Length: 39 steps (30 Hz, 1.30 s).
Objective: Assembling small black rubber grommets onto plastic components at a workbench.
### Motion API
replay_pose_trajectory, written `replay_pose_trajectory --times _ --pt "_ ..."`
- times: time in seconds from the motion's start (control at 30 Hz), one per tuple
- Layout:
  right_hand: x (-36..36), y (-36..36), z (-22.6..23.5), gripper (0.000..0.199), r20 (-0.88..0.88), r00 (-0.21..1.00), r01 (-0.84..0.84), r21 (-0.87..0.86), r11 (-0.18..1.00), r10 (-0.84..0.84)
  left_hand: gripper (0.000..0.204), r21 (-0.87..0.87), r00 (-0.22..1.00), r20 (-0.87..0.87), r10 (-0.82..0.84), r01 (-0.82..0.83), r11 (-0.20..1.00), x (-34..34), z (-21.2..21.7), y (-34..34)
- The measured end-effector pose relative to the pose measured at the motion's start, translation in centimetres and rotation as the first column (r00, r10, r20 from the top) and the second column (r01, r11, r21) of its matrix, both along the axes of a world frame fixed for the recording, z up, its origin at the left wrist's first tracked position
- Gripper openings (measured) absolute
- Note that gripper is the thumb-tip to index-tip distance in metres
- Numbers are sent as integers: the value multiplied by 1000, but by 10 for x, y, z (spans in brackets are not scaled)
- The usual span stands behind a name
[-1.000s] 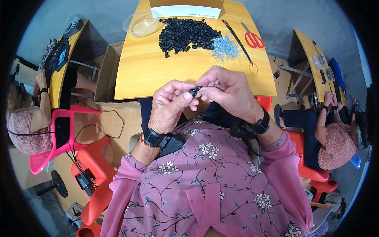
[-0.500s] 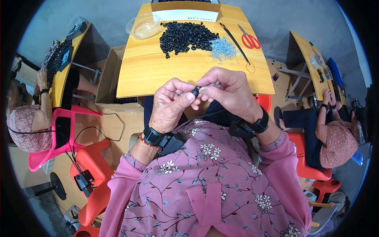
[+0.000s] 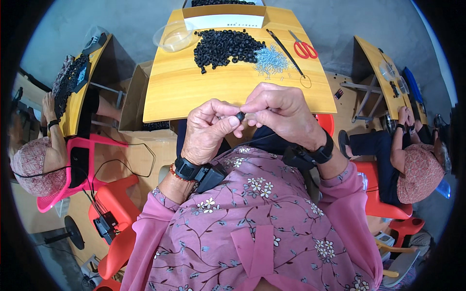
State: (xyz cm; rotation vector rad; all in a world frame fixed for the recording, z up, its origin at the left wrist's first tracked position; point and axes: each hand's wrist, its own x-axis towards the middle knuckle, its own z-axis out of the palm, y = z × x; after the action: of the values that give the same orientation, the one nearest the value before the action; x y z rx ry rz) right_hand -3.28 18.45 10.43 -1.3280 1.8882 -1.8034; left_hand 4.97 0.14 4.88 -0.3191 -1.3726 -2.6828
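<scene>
Above my lap, just in front of the table's near edge, my left hand pinches a small round black piece between thumb and fingertips. My right hand is close beside it, thumb and forefinger pressed together. Whatever lies between those right fingertips is too small to make out. On the table beyond is a pile of small black pieces, touching a heap of tiny clear-bluish pieces on its right.
The yellow table also bears a clear plastic bowl, a white-fronted box, red-handled scissors and a thin black stick with a loop. A cardboard box stands at left. Two people sit at side tables.
My right fingers have drawn slightly back from the black piece, so more of it shows in my left fingertips. The view has shifted a little.
</scene>
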Motion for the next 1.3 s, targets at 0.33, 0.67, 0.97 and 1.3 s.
replay_pose_trajectory --times 0.33,0.67,0.97,1.3 --pt "11 1 3 19 -3 998 64 -28 998 -65 16 53 998 16 -53 52 997 3 0 0" --pt "16 -2 16 5 164 986 30 20 999 -33 16 32 999 -26 -32 33 999 3 1 0" --pt "12 -4 12 6 253 965 43 91 995 -65 13 136 995 60 -85 77 988 3 -1 -3" --pt "9 -1 5 7 159 987 6 39 999 -12 11 182 989 59 -135 122 976 2 -3 -3"
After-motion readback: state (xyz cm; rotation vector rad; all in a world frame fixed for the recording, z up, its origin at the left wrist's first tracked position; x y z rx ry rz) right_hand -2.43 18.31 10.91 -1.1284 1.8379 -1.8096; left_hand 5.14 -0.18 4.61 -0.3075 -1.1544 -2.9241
